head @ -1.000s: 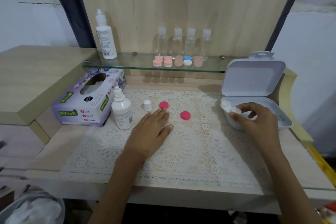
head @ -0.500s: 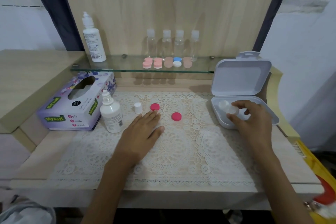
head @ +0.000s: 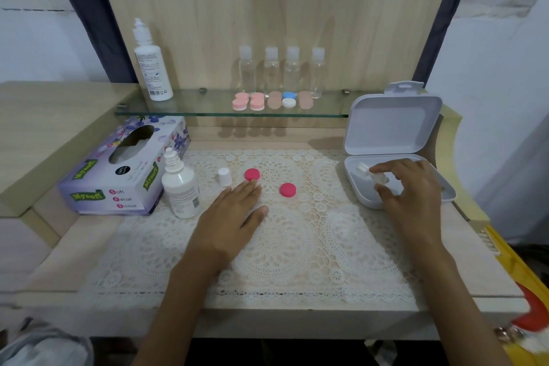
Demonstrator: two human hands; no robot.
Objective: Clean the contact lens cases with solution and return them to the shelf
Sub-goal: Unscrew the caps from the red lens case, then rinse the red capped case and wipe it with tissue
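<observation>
My right hand (head: 408, 190) pinches a clear lens case body (head: 375, 176) over the open white box (head: 395, 134) at the right. Flat on the lace mat lies my left hand (head: 230, 217), its fingertips just below one of two pink caps (head: 252, 174); the other pink cap (head: 287, 189) sits to the right. An uncapped solution bottle (head: 180, 189) stands left of that hand, with its small white cap (head: 224, 176) beside it. Several lens cases (head: 273, 100) in pink, beige, blue and white rest on the glass shelf (head: 208, 108).
A purple tissue box (head: 124, 169) lies at the left. On the shelf stand a tall white bottle (head: 151, 64) and several small clear bottles (head: 280, 68). The desk's front edge runs along the bottom; a bin is partly visible at lower left.
My right hand has moved with the clear case from the box's front-left rim to over its tray. The camera view has shifted. My left hand stays flat on the mat.
</observation>
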